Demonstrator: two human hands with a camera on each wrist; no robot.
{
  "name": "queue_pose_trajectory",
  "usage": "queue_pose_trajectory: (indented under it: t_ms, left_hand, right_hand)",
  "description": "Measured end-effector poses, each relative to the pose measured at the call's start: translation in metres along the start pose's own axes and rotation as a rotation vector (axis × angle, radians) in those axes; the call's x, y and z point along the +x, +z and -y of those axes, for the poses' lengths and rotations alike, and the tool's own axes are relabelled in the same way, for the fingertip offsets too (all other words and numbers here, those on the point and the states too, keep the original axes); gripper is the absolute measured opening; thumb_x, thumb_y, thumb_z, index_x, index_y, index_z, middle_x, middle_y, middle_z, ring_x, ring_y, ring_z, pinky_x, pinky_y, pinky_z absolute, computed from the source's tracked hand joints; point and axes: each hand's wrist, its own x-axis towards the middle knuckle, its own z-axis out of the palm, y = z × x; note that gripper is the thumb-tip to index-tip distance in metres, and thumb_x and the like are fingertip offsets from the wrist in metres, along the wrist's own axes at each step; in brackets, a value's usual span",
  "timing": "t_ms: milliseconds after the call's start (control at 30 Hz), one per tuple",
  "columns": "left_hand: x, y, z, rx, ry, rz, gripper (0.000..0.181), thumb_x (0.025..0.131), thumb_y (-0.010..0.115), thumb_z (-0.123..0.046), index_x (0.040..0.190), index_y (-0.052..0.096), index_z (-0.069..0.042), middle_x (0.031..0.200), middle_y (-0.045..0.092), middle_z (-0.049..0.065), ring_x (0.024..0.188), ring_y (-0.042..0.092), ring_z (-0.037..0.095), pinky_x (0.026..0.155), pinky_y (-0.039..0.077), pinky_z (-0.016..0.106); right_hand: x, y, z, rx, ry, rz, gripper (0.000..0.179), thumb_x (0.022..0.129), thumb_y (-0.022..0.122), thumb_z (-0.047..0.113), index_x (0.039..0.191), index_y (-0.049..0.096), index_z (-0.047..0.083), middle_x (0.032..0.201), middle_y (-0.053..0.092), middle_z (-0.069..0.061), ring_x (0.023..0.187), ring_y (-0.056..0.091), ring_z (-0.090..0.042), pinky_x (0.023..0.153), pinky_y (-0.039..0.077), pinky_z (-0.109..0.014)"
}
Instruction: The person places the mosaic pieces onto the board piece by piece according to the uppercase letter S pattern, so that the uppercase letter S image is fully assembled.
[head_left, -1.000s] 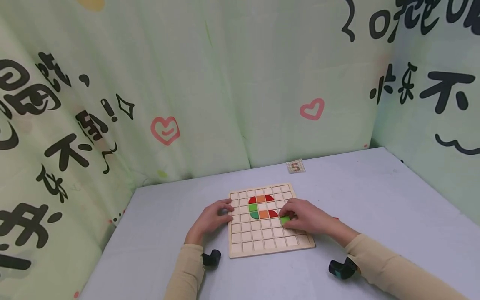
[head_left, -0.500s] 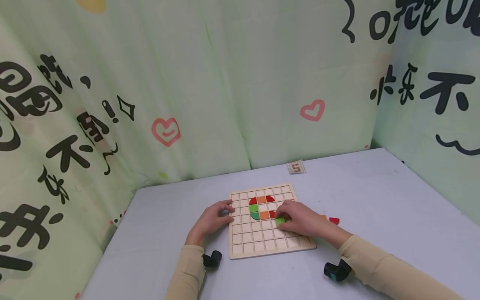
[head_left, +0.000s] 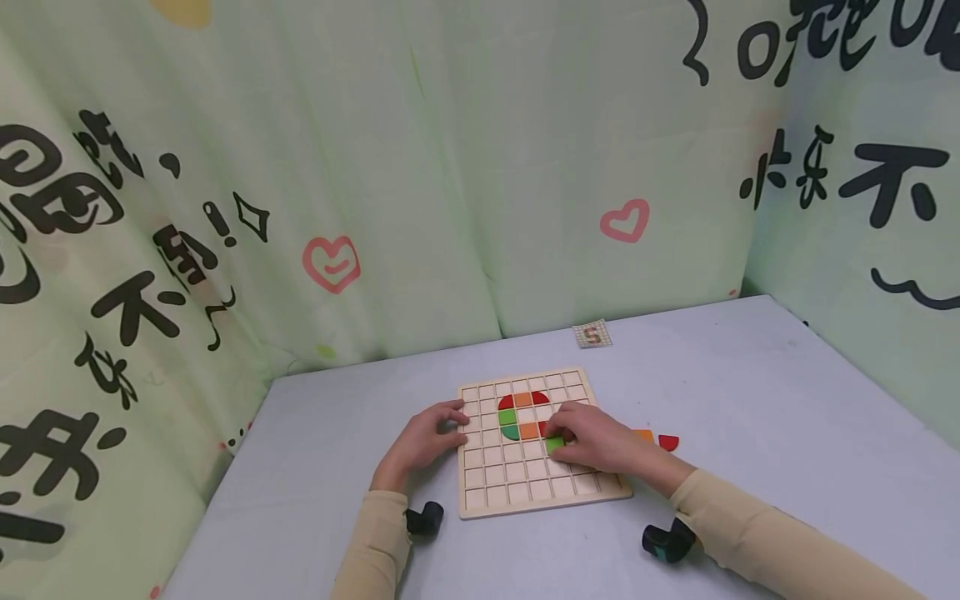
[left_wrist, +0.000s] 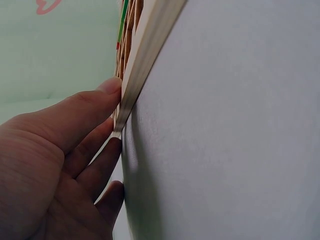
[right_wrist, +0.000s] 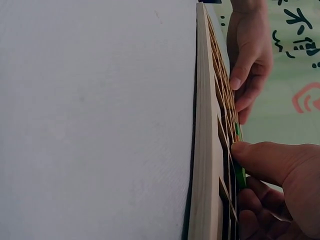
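Note:
A wooden grid board (head_left: 517,487) lies flat on the table, with red, orange and green pieces set in its upper middle as a curved shape. My right hand (head_left: 600,440) pinches a light green square tile (head_left: 554,445) between thumb and fingers, just below the lower right red piece (head_left: 543,428). In the right wrist view the green tile (right_wrist: 241,177) shows at the thumb tip, low over the grid walls. My left hand (head_left: 422,437) rests against the board's left edge. Its thumb (left_wrist: 107,90) touches the frame in the left wrist view, the other fingers slightly bent.
An orange piece (head_left: 643,435) and a red piece (head_left: 669,442) lie on the table to the right of the board, partly behind my right forearm. Behind the board sits a small patterned card (head_left: 592,334). A green curtain with writing (head_left: 420,208) surrounds the table.
My right hand has moved left across the board with the green tile, uncovering the orange and red pieces on the table. My left hand stays at the board's edge.

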Motion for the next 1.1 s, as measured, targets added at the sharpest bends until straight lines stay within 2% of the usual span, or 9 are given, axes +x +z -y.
queue_pose_trajectory:
  t_ms: [367,733,1100]
  left_hand:
    - [-0.0012,-0.0002,-0.0005,-0.003,-0.001,0.0,0.022,0.087,0.074,-0.014,0.109,0.07,-0.01,0.146,0.049,0.007,0.14,0.036,0.032,0.114,0.029,0.052]
    - [-0.0003,-0.0001,0.0044,0.019,0.045,-0.003,0.023,0.086,0.074,-0.013,0.108,0.07,-0.008,0.144,0.051,0.009,0.138,0.038,0.034,0.113,0.03,0.052]
    - [-0.0012,-0.0002,0.0032,0.014,0.045,-0.006,0.023,0.087,0.074,-0.013,0.109,0.07,-0.008,0.144,0.051,0.008,0.139,0.038,0.033,0.113,0.03,0.051]
  right_hand:
    - [-0.0005,-0.0001,0.0024,-0.002,0.01,-0.006,0.014,0.085,0.073,0.012,0.098,0.072,0.009,0.095,0.06,0.002,0.082,0.054,-0.011,0.073,0.051,-0.025]
    - [-0.0015,0.0003,0.0007,0.006,-0.012,-0.018,0.013,0.085,0.072,0.009,0.098,0.072,0.007,0.096,0.06,0.001,0.082,0.055,-0.013,0.074,0.051,-0.026]
    - [-0.0004,0.0005,0.001,-0.006,-0.014,-0.015,0.013,0.086,0.072,0.009,0.098,0.072,0.008,0.097,0.062,0.001,0.084,0.056,-0.012,0.076,0.052,-0.028]
